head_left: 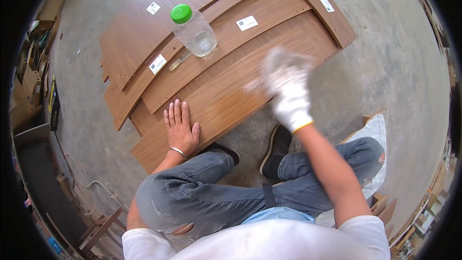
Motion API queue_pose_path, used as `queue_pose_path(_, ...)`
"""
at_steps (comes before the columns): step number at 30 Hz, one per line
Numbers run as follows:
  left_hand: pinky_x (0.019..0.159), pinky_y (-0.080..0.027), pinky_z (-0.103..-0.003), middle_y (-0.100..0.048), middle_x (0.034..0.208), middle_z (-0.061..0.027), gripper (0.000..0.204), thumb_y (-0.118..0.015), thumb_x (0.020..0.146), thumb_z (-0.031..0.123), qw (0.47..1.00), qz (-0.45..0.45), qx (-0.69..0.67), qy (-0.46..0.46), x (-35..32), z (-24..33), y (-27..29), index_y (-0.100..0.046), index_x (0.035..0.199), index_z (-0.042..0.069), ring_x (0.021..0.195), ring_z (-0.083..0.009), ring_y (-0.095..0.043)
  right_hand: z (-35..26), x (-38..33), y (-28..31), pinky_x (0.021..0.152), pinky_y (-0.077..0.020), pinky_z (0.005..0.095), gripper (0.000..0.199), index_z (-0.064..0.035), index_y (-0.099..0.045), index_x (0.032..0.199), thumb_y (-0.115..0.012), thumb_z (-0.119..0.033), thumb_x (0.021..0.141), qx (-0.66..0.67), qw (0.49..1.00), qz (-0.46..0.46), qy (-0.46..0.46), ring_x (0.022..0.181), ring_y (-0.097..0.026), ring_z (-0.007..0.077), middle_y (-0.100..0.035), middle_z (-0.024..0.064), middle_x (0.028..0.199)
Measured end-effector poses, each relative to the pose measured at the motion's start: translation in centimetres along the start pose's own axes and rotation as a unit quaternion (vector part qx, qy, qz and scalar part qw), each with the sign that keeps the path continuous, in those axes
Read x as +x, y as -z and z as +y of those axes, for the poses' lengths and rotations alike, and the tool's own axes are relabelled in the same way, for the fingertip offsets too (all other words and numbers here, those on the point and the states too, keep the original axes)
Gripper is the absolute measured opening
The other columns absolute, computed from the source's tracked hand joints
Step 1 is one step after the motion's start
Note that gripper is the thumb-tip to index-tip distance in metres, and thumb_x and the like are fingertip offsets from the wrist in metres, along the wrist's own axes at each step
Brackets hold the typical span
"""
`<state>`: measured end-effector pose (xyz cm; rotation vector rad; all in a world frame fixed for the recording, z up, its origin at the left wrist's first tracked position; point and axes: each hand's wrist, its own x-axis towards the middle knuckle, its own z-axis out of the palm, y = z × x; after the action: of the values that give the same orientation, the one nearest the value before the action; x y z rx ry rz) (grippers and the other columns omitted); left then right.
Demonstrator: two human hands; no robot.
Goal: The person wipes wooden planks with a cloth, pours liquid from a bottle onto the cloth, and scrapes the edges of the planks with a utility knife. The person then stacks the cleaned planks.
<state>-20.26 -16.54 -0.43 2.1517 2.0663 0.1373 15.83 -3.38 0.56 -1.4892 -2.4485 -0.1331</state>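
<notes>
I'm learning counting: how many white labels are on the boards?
4: upper-left label, lower-left label, label right of the jar, far-right label. Others may be hidden.

Bright, right hand (290,84) motion-blurred, glare on plank (226,102), fisheye-bent dark edges

Just one fisheye cam, head-worn, looking steeply down past the lap (211,204) at boards (226,103) close by, floor (82,96) bending toward the rim.
</notes>
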Motion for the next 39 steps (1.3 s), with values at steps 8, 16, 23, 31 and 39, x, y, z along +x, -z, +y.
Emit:
queue_pose_path(8, 0.129, -0.007, -0.058, -0.025, 0.169, -0.0242, 0.083, -0.061, 0.092, 0.035, 1.0, -0.02, 0.007, -0.006, 0.5, 0.1, -0.8, -0.032, 0.161, -0.001, 0.158, -0.0427, -0.017, -15.0, -1.1, 1.9, 0.129, -0.0188, 0.0516, 0.051, -0.0084, -0.065, 0.137, -0.057, -0.019, 0.088, 0.291, 0.935, -0.197, 0.052, 0.146, -0.045, 0.0318, -0.055, 0.015, 0.152)
queue_pose_path(16, 0.129, -0.009, -0.058, -0.028, 0.168, -0.0251, 0.081, -0.058, 0.092, 0.035, 1.0, 0.009, 0.027, -0.011, 0.4, -0.1, -0.7, -0.033, 0.16, -0.002, 0.157, -0.0437, -0.02, -2.7, 1.6, 1.5, 0.13, -0.0099, 0.0599, 0.067, -0.0069, -0.048, 0.155, -0.057, -0.025, 0.091, 0.032, 0.966, -0.086, -0.243, 0.155, -0.032, 0.0422, -0.04, 0.0293, 0.162)
queue_pose_path(23, 0.129, -0.009, -0.058, -0.027, 0.168, -0.0254, 0.082, -0.058, 0.092, 0.035, 1.0, -0.008, 0.028, -0.008, -0.2, -0.7, -1.1, -0.032, 0.161, -0.002, 0.157, -0.0438, -0.02, -11.1, -0.4, 1.0, 0.128, -0.0191, 0.0592, 0.057, -0.002, -0.059, 0.142, -0.056, -0.026, 0.091, 0.192, 0.95, -0.243, 0.036, 0.144, -0.048, 0.0379, -0.057, 0.024, 0.147)
queue_pose_path(31, 0.129, -0.01, -0.058, -0.028, 0.168, -0.0257, 0.082, -0.057, 0.09, 0.034, 1.0, 0.003, 0.02, -0.012, 0.6, 0.0, -0.6, -0.032, 0.16, -0.002, 0.156, -0.0443, -0.021, -4.8, -0.4, 0.6, 0.128, -0.0148, 0.0608, 0.071, 0.0043, -0.049, 0.15, -0.063, -0.021, 0.085, 0.09, 0.982, -0.052, -0.156, 0.151, -0.029, 0.0544, -0.044, 0.0346, 0.155)
queue_pose_path(39, 0.129, -0.01, -0.058, -0.028, 0.168, -0.0256, 0.083, -0.058, 0.088, 0.031, 1.0, 0.011, 0.024, -0.016, 0.3, -0.3, -0.5, -0.033, 0.16, -0.002, 0.156, -0.0439, -0.022, -1.4, 0.5, 0.9, 0.127, -0.0207, 0.0586, 0.05, -0.0054, -0.066, 0.134, -0.06, -0.031, 0.091, -0.026, 0.989, -0.031, -0.144, 0.146, -0.046, 0.0358, -0.058, 0.0175, 0.151)
